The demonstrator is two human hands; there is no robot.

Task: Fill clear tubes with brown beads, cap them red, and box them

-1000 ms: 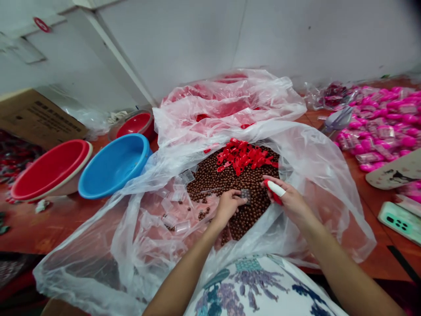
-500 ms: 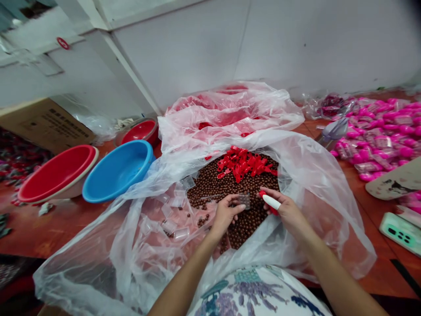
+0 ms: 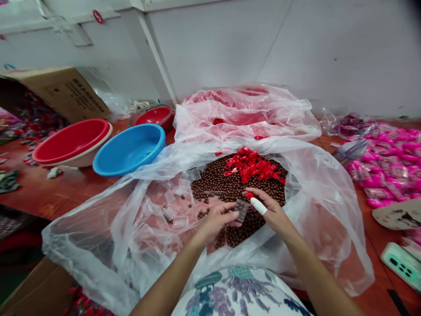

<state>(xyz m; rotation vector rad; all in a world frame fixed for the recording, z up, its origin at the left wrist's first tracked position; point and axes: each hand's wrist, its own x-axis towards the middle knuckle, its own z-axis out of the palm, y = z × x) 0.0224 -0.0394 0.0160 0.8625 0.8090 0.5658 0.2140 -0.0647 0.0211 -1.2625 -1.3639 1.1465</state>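
My left hand pinches a small clear plastic case over the pile of brown beads. Close beside it, my right hand holds a small red plastic piece between thumb and fingers; its thumb wears a white cover. The case and the red piece are a short way apart. A heap of red plastic pieces lies on the far side of the beads. More clear cases are scattered to the left of the beads on the plastic sheet.
Left of the sheet stand a blue basin and a red basin, with a cardboard box behind. A second plastic bag with red contents lies at the back. Pink packets and a phone are on the right.
My right hand has moved left with the red piece, closer to the clear case. My left hand has tilted the case and dropped slightly. The view has shifted left.
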